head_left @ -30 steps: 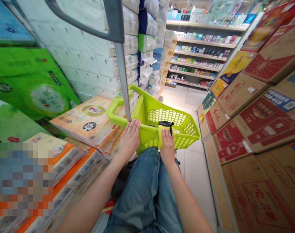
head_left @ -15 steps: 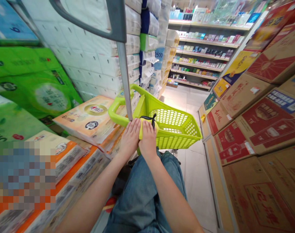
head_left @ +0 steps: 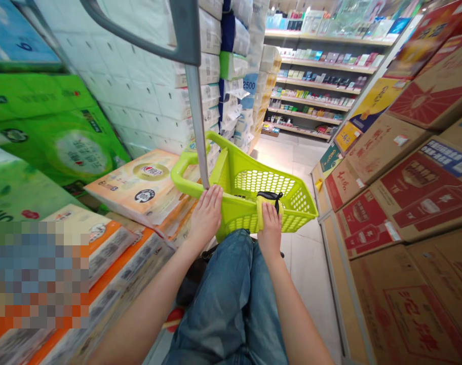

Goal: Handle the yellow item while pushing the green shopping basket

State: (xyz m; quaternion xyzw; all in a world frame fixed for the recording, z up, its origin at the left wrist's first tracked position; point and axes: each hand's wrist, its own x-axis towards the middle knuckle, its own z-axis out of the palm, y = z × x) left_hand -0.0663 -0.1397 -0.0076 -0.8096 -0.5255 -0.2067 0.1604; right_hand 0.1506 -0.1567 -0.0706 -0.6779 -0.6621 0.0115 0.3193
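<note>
Grey handle [head_left: 186, 35]: top cut off, above the basket [head_left: 238, 209].
Yellow item [head_left: 260, 207]: partly hidden by right hand [head_left: 269, 230] (basket's near rim).
Shelf goods [head_left: 322, 78]: unreadably small, beyond basket.

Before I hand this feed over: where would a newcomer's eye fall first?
Likely the lime-green, perforated plastic basket in the middle, the left hand on its near side and the right hand farther along, over a black-trimmed yellow cloth-like item. Next, the grey plastic handle at upper left, then the stacked brown and red cardboard boxes along the right side.
</note>
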